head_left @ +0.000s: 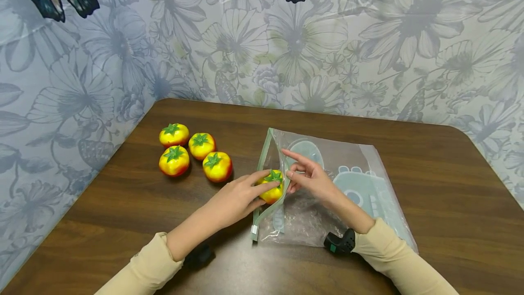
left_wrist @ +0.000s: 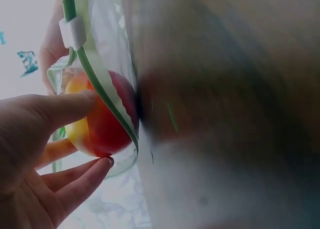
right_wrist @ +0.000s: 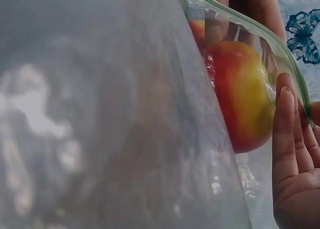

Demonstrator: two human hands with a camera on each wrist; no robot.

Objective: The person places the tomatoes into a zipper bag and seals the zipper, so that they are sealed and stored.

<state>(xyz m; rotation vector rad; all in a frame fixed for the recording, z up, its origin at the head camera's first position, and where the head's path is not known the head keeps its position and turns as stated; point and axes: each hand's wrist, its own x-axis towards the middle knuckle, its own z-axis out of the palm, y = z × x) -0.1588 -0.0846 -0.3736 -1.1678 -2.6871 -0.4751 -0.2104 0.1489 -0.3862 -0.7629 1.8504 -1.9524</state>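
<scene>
A yellow-red tomato (head_left: 270,195) with a green leafy top sits in the mouth of a clear slider bag (head_left: 304,226). My left hand (head_left: 235,198) grips it, fingers over the top; in the left wrist view the thumb and fingers lie around the tomato (left_wrist: 114,120), beside the green zip strip and its white slider (left_wrist: 74,33). My right hand (head_left: 315,181) pinches the upper lip of the bag between thumb and fingers, lifting it from the lower lip. Through the plastic in the right wrist view, the tomato (right_wrist: 237,96) shows near the right fingers (right_wrist: 285,134).
Several similar tomatoes (head_left: 174,161) stand grouped on the brown wooden table (head_left: 123,208), left of the bag. Pale green printed shapes (head_left: 354,185) decorate the bag. Behind the table hangs a flower-patterned cloth (head_left: 245,53) with butterflies.
</scene>
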